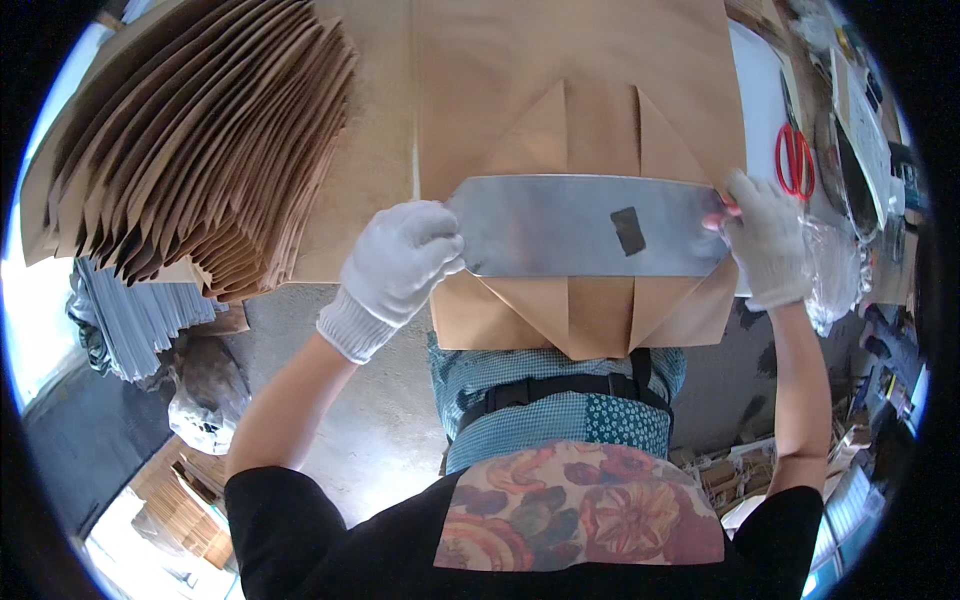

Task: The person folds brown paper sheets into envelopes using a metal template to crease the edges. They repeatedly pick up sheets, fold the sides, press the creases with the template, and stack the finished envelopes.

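A flat grey metal plate (545, 225) with angled ends and a small dark patch lies crosswise over the folded bottom of a brown paper bag (600, 312). My left hand (402, 258), in a white knit glove, is closed on the plate's left end. At the right end, my gloved right hand (768, 240) grips the plate, with bare fingertips showing on its upper face. Triangular folds of the paper stick out above and below the plate. The paper's near edge overhangs the table edge in front of my apron (540, 425).
A fanned stack of folded brown paper bags (200, 140) fills the table's left side. Red-handled scissors (795, 160) lie at the right, near clear plastic wrapping (832, 265). Below the table at left are a bundle of grey sheets (150, 315) and a plastic bag (208, 395).
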A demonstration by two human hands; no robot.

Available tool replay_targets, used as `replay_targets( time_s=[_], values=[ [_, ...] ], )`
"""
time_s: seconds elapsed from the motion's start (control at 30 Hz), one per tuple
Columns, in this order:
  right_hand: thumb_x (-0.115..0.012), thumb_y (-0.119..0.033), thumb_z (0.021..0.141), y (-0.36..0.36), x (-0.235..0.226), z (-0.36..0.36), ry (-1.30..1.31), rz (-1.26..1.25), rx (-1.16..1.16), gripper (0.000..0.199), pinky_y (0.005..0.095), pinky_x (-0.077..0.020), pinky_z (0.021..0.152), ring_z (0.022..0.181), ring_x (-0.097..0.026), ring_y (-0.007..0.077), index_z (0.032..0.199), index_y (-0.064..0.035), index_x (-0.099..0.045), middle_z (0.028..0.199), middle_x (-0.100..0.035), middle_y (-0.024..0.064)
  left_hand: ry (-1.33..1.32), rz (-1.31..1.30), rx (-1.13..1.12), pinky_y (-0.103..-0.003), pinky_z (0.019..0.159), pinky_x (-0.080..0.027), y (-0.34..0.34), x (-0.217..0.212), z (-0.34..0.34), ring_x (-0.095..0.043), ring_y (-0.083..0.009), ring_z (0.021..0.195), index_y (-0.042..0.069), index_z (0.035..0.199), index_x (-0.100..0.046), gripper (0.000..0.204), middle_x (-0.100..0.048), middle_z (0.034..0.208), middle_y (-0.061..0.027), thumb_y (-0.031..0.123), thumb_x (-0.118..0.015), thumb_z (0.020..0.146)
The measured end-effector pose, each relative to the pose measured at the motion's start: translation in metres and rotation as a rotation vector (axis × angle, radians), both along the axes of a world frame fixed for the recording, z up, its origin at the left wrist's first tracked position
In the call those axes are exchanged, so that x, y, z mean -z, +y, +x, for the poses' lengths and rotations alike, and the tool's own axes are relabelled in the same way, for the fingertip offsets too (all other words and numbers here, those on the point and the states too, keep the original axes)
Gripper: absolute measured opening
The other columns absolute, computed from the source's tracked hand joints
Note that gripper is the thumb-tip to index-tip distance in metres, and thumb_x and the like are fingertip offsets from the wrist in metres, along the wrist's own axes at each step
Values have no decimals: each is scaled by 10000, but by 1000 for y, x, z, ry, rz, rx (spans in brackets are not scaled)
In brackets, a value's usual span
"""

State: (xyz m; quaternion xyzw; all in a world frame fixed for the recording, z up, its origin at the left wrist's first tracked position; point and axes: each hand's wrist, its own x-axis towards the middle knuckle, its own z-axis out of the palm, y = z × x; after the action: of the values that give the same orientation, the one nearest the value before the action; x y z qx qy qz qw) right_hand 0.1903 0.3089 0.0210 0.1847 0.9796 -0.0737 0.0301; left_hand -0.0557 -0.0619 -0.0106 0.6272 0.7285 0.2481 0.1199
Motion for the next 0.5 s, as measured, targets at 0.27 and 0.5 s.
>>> replay_targets(
  time_s=[0.27,0.5],
  values=[
    [-747,-47,860,-2,1,-63,-237,37,-24,254,481,-554,882,1076,-695,373,1075,-94,-621,1047,-705,152,273,-120,93,-446,842,-517,57,-11,56,-650,-304,935,92,971,-631,383,-628,969,-71,187,-833,660],
    [-776,46,802,17,11,3,-98,-558,58,355,427,-565,1053,1098,-683,397,1100,-94,-643,1207,-672,142,40,-6,40,-426,798,-471,68,-1,55,-637,-291,868,122,851,-646,299,-634,854,-41,112,-803,596]
  ],
)
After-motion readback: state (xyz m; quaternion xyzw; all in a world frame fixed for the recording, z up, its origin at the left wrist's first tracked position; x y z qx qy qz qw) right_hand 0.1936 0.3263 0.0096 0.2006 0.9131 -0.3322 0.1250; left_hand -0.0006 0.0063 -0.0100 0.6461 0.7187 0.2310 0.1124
